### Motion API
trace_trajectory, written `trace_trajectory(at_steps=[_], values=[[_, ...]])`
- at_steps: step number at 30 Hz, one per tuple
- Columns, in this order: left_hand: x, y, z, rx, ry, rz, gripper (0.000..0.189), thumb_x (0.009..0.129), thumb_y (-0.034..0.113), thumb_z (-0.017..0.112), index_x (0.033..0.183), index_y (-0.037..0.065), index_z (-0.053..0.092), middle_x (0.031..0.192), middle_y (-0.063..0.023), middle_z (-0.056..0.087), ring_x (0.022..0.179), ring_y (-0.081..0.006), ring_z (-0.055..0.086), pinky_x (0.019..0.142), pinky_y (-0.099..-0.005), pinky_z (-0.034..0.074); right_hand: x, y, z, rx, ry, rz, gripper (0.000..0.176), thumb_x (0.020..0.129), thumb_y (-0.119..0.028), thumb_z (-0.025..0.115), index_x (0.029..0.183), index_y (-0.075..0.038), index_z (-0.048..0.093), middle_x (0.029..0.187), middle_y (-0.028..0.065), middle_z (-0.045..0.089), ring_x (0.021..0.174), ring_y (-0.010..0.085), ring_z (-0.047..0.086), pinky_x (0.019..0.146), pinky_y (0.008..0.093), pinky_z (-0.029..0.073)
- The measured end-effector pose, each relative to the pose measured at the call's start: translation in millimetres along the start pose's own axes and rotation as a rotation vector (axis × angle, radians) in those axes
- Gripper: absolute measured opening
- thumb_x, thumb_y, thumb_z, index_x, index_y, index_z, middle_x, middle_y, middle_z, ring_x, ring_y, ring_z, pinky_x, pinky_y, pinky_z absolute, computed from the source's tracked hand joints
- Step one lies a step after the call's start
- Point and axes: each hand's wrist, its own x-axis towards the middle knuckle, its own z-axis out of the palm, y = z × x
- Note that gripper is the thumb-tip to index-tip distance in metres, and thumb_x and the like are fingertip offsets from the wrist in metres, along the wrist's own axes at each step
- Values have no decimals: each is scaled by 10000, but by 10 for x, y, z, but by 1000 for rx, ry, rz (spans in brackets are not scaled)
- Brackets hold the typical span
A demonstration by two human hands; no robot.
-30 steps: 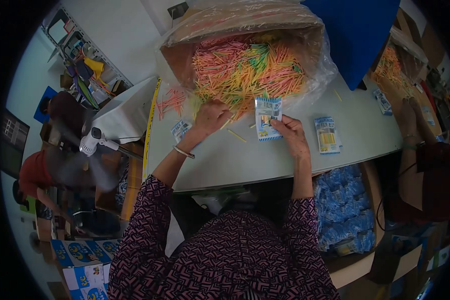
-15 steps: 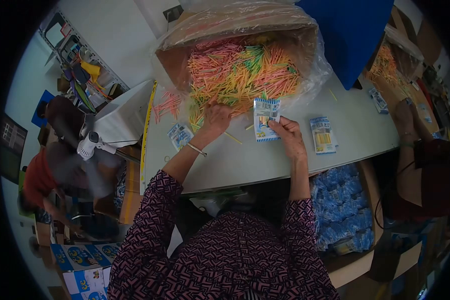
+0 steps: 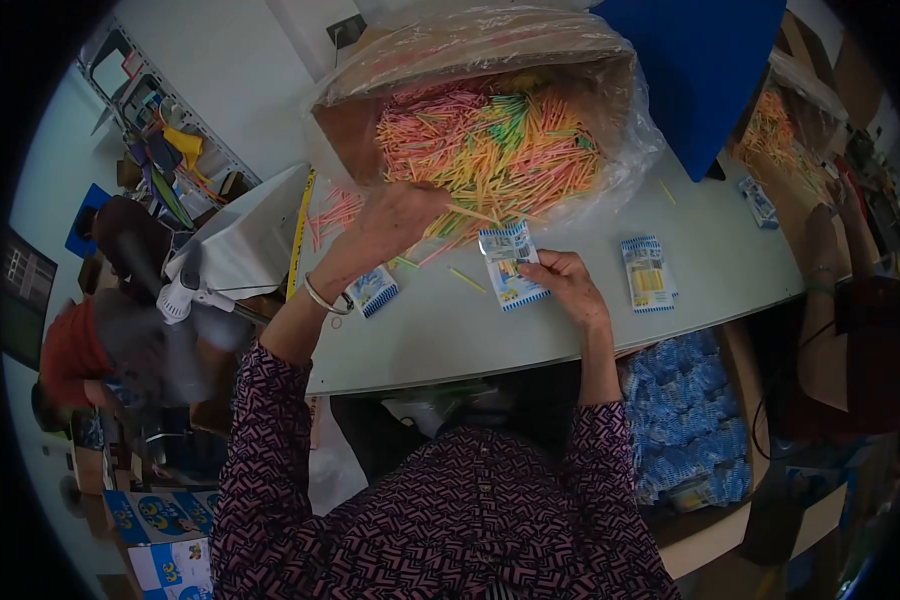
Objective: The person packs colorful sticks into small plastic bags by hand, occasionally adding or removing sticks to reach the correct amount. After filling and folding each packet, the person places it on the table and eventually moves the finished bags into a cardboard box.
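Note:
My left hand [image 3: 405, 215] is closed on a thin pale stick [image 3: 473, 213], whose far end reaches the top of a blue-and-white packet [image 3: 511, 262]. That packet is pinched in my right hand [image 3: 570, 283], tilted a little to the left. Behind both hands, a plastic-lined carton [image 3: 355, 140] lies open towards me, with many pink, yellow and green sticks [image 3: 490, 150] spilling from it. Another packet [image 3: 374, 291] lies under my left wrist, partly covered. To the right of my right hand, a packet with yellow contents [image 3: 649, 275] lies flat.
A box of blue packets [image 3: 685, 420] stands below the table edge at the right. A co-worker's hands [image 3: 830, 235] are at the far right beside more sticks [image 3: 770, 130]. A small fan [image 3: 177, 298] and another person [image 3: 75, 345] are at the left.
My left hand has risen from the stick pile and now holds a stick at the packet. The packet in my right hand has shifted left and slightly down, and tilted.

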Motion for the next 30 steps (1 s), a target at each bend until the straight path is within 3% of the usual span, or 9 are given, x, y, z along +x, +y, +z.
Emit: trace_trajectory(at_steps=[4,10,17,19,23,25,26,28,30], values=[[100,35,17,99,-155,94,149,771,79,544,912,33,562,814,-121,547,709,-284,578,584,-378,444,-1,10,12,43,-44,0,238,850,-168,630,1000,15,659,819,-8,647,728,29,525,688,185,426],[209,182,123,123,-179,293,183,748,30,513,924,36,562,780,-94,537,712,-264,580,593,-361,462,20,64,27,26,-102,0,250,849,-151,628,1032,19,647,865,5,650,768,41,542,726,191,439],[244,210,86,155,-297,244,226,749,42,521,970,46,568,782,-88,511,704,-263,569,622,-363,472,-19,-15,29,20,-115,3,246,853,-134,621,1044,20,640,887,11,650,783,47,543,736,199,443],[258,208,158,50,-262,348,250,748,45,525,996,56,561,812,-85,513,705,-267,566,616,-371,470,19,12,49,-22,-130,17,247,853,-133,621,1046,20,639,889,12,649,785,50,543,738,201,443],[326,158,272,-116,-233,332,235,791,33,516,1022,48,557,845,-99,551,724,-258,584,610,-345,472,-2,33,49,64,-127,-2,250,854,-138,622,1051,17,638,892,13,646,791,57,543,748,208,446],[365,147,216,-473,-250,39,159,819,65,535,966,17,570,783,-122,602,704,-283,606,623,-350,486,-10,31,36,60,-112,-12,250,855,-138,621,1052,16,638,892,12,646,793,57,542,752,209,446],[373,122,228,-473,-250,42,159,819,65,535,966,17,570,783,-122,602,704,-283,606,623,-350,486,-6,23,35,57,-105,-24,250,856,-138,620,1053,15,638,892,10,645,795,57,541,755,211,446],[356,70,272,-500,-40,44,235,853,47,551,1085,9,559,851,-101,599,741,-165,591,651,-281,471,-14,-13,43,44,-107,-29,250,856,-139,619,1052,15,638,893,9,645,795,56,540,755,211,445],[345,92,344,-508,28,29,245,846,40,565,1089,8,560,848,-83,594,747,-145,582,659,-275,472,-8,-23,61,32,-114,-29,249,857,-139,619,1051,16,638,895,9,645,796,55,538,755,210,445]])
